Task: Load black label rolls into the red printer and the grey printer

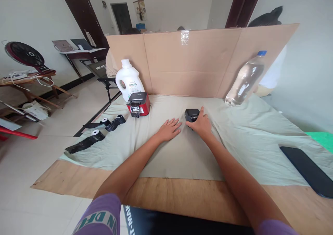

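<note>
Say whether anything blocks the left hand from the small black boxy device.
Nothing visible stands between the left hand and the small black boxy device; the right hand holds it, thumb at its near side.

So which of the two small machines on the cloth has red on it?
The red machine on the left, with the white bottle just behind it. The black machine, held by your right hand, shows no red.

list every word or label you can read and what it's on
"PROJEE": chair back, rest unclear
"T-MAK": dark item at bottom, cut off
"DF": left sleeve, rest unclear
White jug, red-black device: print too small to read
Black device in right grip: nothing readable
</note>
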Demonstrator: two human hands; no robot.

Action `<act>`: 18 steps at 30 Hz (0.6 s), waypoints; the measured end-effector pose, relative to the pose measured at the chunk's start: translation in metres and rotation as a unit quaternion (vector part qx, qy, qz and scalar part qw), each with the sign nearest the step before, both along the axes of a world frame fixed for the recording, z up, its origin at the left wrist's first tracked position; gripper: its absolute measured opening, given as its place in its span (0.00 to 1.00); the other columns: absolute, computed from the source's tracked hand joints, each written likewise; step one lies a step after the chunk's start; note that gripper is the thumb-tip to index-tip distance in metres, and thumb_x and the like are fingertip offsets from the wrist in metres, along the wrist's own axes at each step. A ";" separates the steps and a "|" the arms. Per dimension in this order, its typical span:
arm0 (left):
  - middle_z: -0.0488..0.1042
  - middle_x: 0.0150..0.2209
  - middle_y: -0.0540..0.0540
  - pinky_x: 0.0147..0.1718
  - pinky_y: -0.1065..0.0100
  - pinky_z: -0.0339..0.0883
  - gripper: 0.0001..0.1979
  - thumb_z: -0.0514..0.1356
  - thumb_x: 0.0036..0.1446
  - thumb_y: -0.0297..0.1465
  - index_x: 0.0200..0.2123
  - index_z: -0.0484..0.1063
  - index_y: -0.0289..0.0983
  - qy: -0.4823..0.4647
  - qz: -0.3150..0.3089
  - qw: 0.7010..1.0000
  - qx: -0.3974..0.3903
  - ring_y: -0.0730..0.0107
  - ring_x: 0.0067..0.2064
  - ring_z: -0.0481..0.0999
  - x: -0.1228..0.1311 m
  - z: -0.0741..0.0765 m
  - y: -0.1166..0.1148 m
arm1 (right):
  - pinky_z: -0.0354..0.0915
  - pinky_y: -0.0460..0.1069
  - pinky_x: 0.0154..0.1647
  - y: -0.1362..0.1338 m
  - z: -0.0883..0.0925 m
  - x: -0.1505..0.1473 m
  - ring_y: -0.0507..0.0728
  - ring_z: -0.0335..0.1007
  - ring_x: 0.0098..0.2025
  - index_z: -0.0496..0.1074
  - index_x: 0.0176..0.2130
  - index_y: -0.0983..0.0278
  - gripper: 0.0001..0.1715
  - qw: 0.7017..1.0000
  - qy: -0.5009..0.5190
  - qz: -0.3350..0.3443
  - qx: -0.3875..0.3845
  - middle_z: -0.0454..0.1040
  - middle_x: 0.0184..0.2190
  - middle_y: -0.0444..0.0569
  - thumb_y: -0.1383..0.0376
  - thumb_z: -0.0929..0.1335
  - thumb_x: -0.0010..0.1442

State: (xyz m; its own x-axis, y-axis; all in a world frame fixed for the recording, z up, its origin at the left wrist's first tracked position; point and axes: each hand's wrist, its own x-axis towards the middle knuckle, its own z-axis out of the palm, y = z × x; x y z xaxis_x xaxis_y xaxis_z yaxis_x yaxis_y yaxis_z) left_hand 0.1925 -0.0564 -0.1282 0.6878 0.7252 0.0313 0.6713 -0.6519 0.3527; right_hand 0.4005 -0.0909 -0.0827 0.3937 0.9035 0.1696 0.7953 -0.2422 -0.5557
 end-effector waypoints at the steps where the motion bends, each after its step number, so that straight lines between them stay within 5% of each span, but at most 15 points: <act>1: 0.44 0.74 0.48 0.70 0.51 0.31 0.30 0.43 0.69 0.48 0.71 0.53 0.47 -0.003 -0.001 1.000 -0.001 0.58 0.75 0.40 0.000 0.000 0.000 | 0.62 0.68 0.55 0.003 -0.001 -0.011 0.81 0.63 0.58 0.37 0.73 0.67 0.73 1.000 -0.004 0.002 -0.004 0.62 0.56 0.71 0.47 0.76 0.45; 6: 0.44 0.74 0.46 0.70 0.49 0.32 0.30 0.44 0.70 0.47 0.71 0.54 0.44 0.005 -0.007 1.000 0.006 0.56 0.75 0.41 0.001 0.000 0.001 | 0.64 0.66 0.53 0.008 -0.006 -0.031 0.79 0.63 0.57 0.35 0.73 0.67 0.72 0.999 -0.035 -0.014 -0.006 0.62 0.56 0.70 0.46 0.75 0.48; 11: 0.45 0.74 0.46 0.70 0.48 0.35 0.31 0.43 0.70 0.47 0.72 0.50 0.43 0.019 -0.007 1.000 0.017 0.57 0.74 0.41 0.001 0.002 0.000 | 0.66 0.60 0.49 -0.006 -0.002 -0.019 0.74 0.69 0.54 0.30 0.73 0.67 0.68 0.998 -0.060 -0.006 -0.012 0.64 0.58 0.68 0.40 0.68 0.56; 15: 0.53 0.72 0.44 0.70 0.50 0.40 0.31 0.48 0.69 0.46 0.71 0.54 0.41 -0.045 -0.014 0.999 0.015 0.55 0.73 0.49 -0.004 0.001 0.006 | 0.66 0.56 0.47 -0.014 0.003 0.012 0.68 0.73 0.49 0.34 0.73 0.70 0.57 0.998 0.037 0.043 -0.009 0.72 0.54 0.64 0.41 0.60 0.64; 18: 0.66 0.66 0.41 0.66 0.55 0.53 0.27 0.52 0.67 0.42 0.66 0.63 0.39 -0.134 -0.001 0.991 0.004 0.56 0.66 0.63 -0.001 0.000 0.022 | 0.67 0.54 0.43 -0.014 -0.001 0.031 0.62 0.75 0.39 0.39 0.74 0.70 0.51 0.985 0.144 0.094 -0.011 0.77 0.47 0.59 0.44 0.58 0.67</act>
